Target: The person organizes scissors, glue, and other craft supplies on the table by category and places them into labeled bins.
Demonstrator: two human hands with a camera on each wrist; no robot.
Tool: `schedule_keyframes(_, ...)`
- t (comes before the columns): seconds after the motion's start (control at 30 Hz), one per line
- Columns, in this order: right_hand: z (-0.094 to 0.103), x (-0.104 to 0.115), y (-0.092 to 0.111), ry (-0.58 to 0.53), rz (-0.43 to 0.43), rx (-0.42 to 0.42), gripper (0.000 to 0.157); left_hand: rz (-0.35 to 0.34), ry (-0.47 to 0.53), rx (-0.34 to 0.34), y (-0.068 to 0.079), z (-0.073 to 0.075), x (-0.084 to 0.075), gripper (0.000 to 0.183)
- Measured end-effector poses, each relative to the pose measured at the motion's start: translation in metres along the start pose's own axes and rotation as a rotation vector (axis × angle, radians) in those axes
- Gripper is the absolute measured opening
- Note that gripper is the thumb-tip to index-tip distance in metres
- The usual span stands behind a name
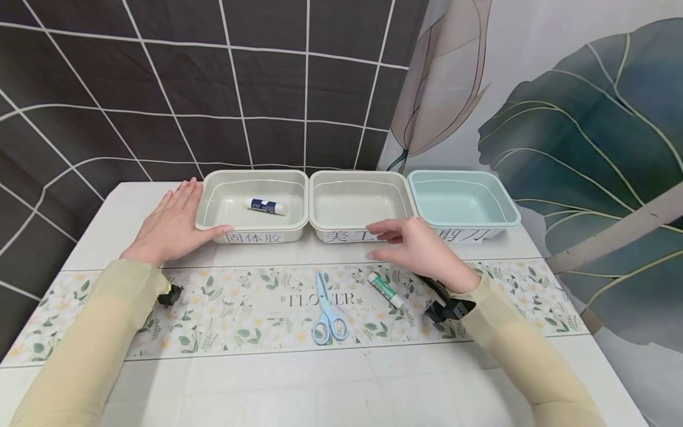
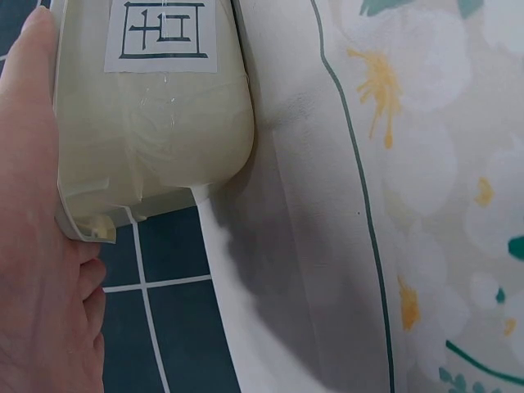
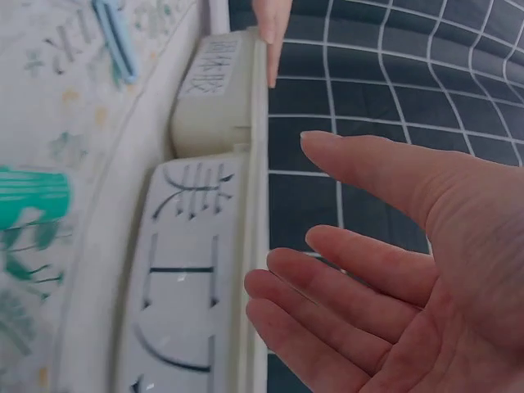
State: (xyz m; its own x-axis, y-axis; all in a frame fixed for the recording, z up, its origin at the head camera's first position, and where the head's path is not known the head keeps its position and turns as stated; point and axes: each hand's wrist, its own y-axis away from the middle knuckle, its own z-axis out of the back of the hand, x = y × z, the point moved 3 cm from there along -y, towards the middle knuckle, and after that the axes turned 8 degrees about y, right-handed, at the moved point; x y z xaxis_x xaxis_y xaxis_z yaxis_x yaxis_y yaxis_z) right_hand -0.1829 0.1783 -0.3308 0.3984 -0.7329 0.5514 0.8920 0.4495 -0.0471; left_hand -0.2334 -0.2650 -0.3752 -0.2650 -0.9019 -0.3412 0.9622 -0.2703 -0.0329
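My left hand point(image 1: 173, 222) lies along the left end of the left grey bin point(image 1: 256, 227), fingers straight and thumb on its front rim. A dark blue and white glue stick point(image 1: 266, 206) lies inside that bin. By the front rim of the middle grey bin point(image 1: 363, 174), my right hand point(image 1: 408, 246) hovers with fingers loosely bent and nothing in them; the right wrist view shows its palm point(image 3: 475, 270). On the floral band before the bins are light blue scissors point(image 1: 327, 317), blades pointing away from me, and a green and white glue stick point(image 1: 385, 290).
A light blue bin point(image 1: 464, 174) stands at the right end of the row. Paper labels with Chinese characters are on the bins' fronts. Behind the white table point(image 1: 299, 385) hang a dark grid-patterned cloth point(image 1: 176, 77) and a leaf-print cloth point(image 1: 587, 148).
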Motion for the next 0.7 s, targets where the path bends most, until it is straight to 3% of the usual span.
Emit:
schedule_keyframes(0.17, -0.008, -0.012, 0.012, 0.037, -0.018, 0.027, 0.052, 0.000, 0.003, -0.003, 0.001, 0.001, -0.001, 0.119)
schedule_keyframes(0.5, -0.029, -0.034, 0.029, -0.029, -0.065, 0.112, 0.054, -0.004, -0.001, -0.001, 0.000, 0.000, 0.000, 0.119)
schedule_keyframes(0.7, -0.043, -0.041, 0.037, 0.002, -0.094, 0.134, 0.050, -0.004, -0.005, 0.003, 0.000, 0.000, 0.001, 0.119)
